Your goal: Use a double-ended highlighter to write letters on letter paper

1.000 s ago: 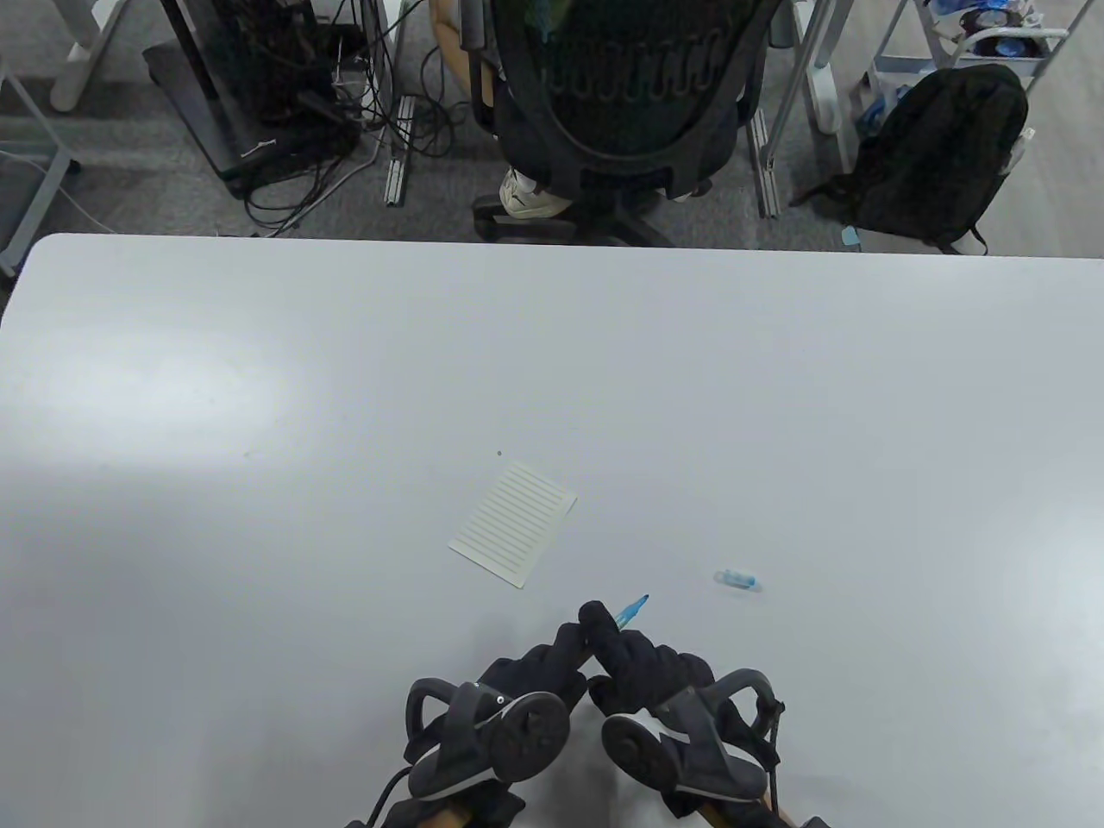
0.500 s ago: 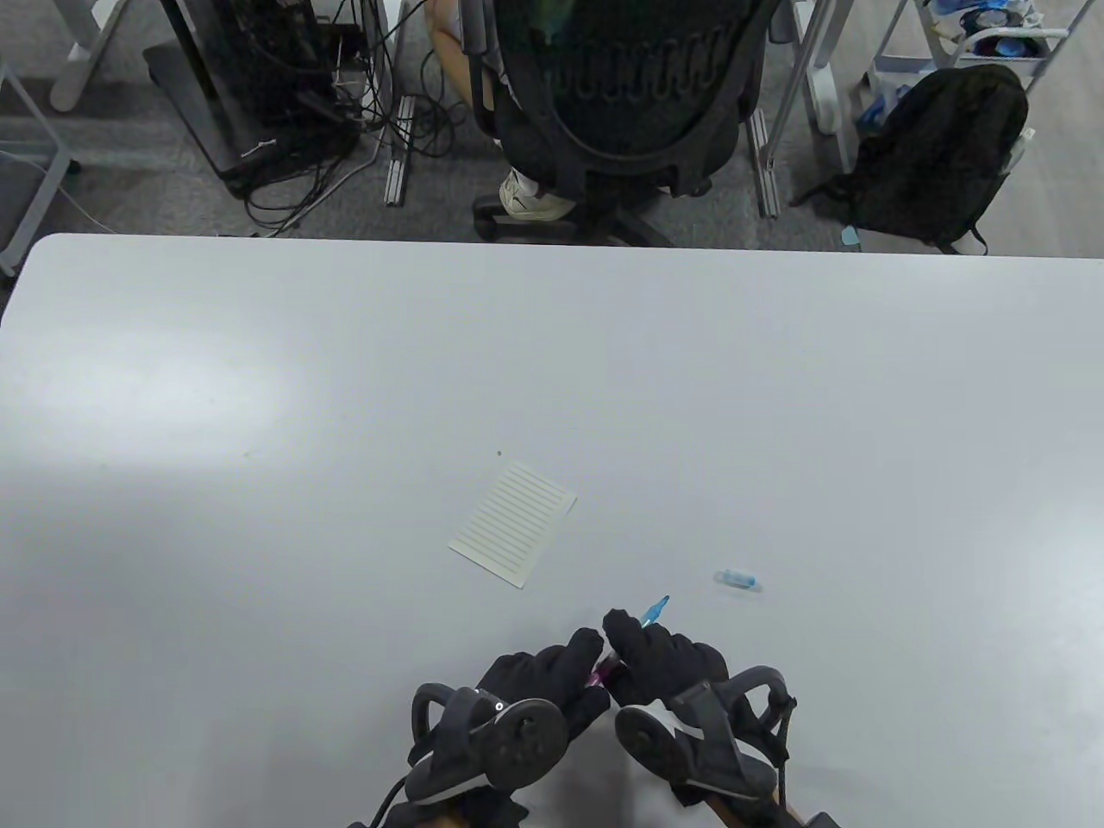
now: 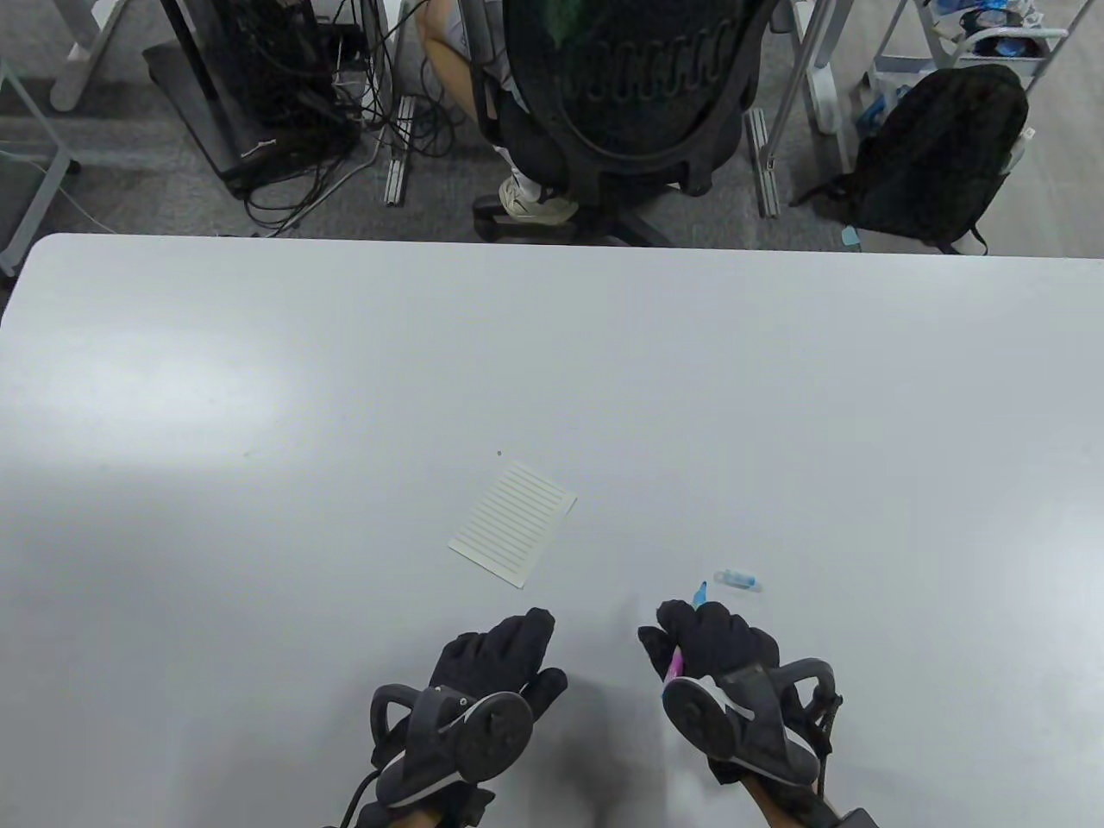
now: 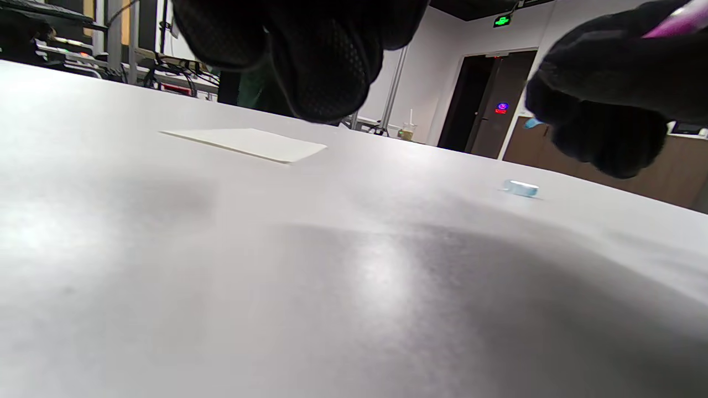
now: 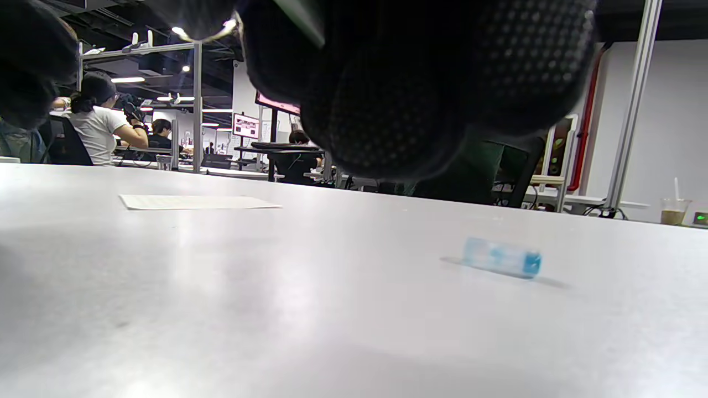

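Now parted from a joined pose: left hand (image 3: pixel 496 660) relaxed, empty; right hand (image 3: pixel 716 642) gripping double-ended highlighter (image 3: pixel 697 595), blue tip bared, blue cap (image 3: pixel 740 580) on table (image 3: pixel 345 388), lined letter paper (image 3: pixel 512 523) unmarked, writing not begun.

Open white table (image 3: pixel 259 388) fills the middle of the frame, bare across its left, far and right stretches. Low obstacles lie only near the lower centre: the flat letter paper (image 3: pixel 512 523) and, to its lower right, the small blue cap (image 3: pixel 739 580), with open surface between them. Beyond the table's upper edge stand an office chair (image 3: pixel 630 112) and a backpack (image 3: pixel 936 155).
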